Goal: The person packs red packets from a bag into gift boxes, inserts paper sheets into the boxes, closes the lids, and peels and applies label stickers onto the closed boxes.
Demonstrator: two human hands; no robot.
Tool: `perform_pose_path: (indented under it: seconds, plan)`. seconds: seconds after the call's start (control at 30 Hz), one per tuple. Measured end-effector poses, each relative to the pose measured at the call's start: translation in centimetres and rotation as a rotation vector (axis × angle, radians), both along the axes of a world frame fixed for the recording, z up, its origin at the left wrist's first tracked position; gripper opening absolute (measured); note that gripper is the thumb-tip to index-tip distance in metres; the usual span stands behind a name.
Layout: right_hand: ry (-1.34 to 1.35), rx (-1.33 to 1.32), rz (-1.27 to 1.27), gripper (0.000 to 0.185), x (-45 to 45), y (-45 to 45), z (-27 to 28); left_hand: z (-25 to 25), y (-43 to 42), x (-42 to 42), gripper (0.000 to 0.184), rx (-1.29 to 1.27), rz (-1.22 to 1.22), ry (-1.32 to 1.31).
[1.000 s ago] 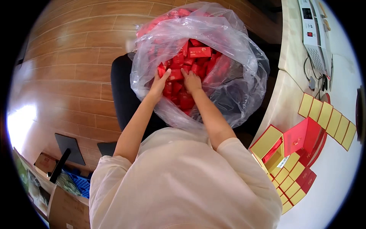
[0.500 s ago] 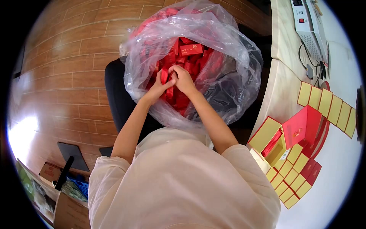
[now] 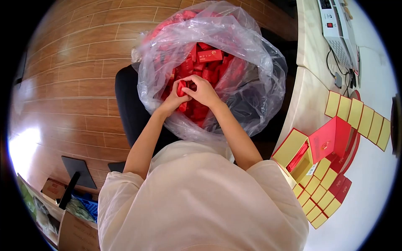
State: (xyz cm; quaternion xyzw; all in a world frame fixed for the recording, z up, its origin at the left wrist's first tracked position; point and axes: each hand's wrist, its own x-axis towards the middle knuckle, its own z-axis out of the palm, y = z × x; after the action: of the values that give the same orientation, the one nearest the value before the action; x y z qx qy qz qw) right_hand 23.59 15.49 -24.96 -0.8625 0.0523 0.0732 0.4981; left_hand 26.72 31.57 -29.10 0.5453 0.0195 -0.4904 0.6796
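A large clear plastic bag (image 3: 268, 71) stands open before me, with many small red packets (image 3: 210, 55) inside. Over its near left part my left hand (image 3: 172, 101) is closed on a red packet (image 3: 181, 88). My right hand (image 3: 201, 90) meets it from the right, its thumb and fingers bent against the same packet. The fingers cover part of that packet.
At the right, a table (image 3: 307, 94) carries an open red and gold box (image 3: 301, 161), rows of yellow-topped boxes (image 3: 320, 194), another row behind, and a white machine (image 3: 335, 35) with cables. A dark chair (image 3: 127, 94) is under the bag. Cardboard (image 3: 77, 234) lies lower left.
My hands came together from apart in the bag, and the left one lifted a red packet. Since half a second ago they have shifted only slightly around it.
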Motion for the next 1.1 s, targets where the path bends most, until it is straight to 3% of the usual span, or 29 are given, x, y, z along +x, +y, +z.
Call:
perform_pose_path:
  seconds: [0.27, 0.33, 0.43, 0.47, 0.53, 0.6, 0.67, 0.8, 0.87, 0.93, 1.0, 1.03, 1.1]
  plan:
    - [-0.038, -0.105, 0.013, 0.02, 0.6, -0.1, -1.2, -0.9, 0.0, -0.1, 0.073, 0.04, -0.04, -0.052]
    - [-0.043, 0.049, -0.15, 0.014, 1.1, 0.0, -2.2, -0.4, -0.1, 0.3, 0.074, 0.069, -0.033, -0.056]
    - [-0.04, 0.066, -0.467, 0.012, 2.8, -1.3, -7.0, -0.7, 0.0, 0.6, 0.075, 0.169, 0.053, -0.069]
    - [-0.086, -0.187, -0.533, 0.013, 3.4, -2.2, -8.1, -1.1, -0.1, 0.5, 0.075, 0.176, 0.059, -0.061]
    - [-0.068, -0.559, -0.572, 0.033, 4.8, -4.0, -9.7, -1.6, -0.2, 0.6, 0.076, 0.162, 0.117, 0.07]
    - [-0.018, -0.786, -0.485, 0.048, 6.8, -5.9, -8.7, -1.4, -0.3, 0.6, 0.075, 0.164, 0.107, 0.087]
    - [0.046, -0.936, -0.239, 0.055, 8.0, -9.0, -10.6, -0.9, -0.4, 0.7, 0.074, 0.116, 0.116, 0.149]
    - [0.036, -0.973, -0.084, 0.061, 7.7, -11.2, -11.0, -0.3, -1.0, 1.2, 0.079, 0.132, 0.192, 0.206]
    - [0.165, -1.147, -0.005, 0.062, 6.9, -9.9, -10.4, -2.4, -1.3, 0.8, 0.074, 0.197, 0.215, 0.122]
    - [0.324, -1.121, 0.089, 0.056, 6.3, -8.6, -10.2, -3.5, -1.4, 0.6, 0.069, 0.269, 0.234, 0.038]
    - [0.311, -0.925, 0.032, 0.043, 5.2, -7.1, -10.4, -3.9, -1.4, 0.5, 0.074, 0.322, 0.266, -0.064]
    - [0.172, -0.88, -0.052, 0.034, 4.3, -6.4, -10.3, -4.1, -1.4, 0.6, 0.074, 0.324, 0.263, -0.063]
    - [0.159, -0.792, -0.18, 0.032, 2.6, -5.0, -9.7, -4.4, -1.3, 0.6, 0.075, 0.285, 0.297, -0.056]
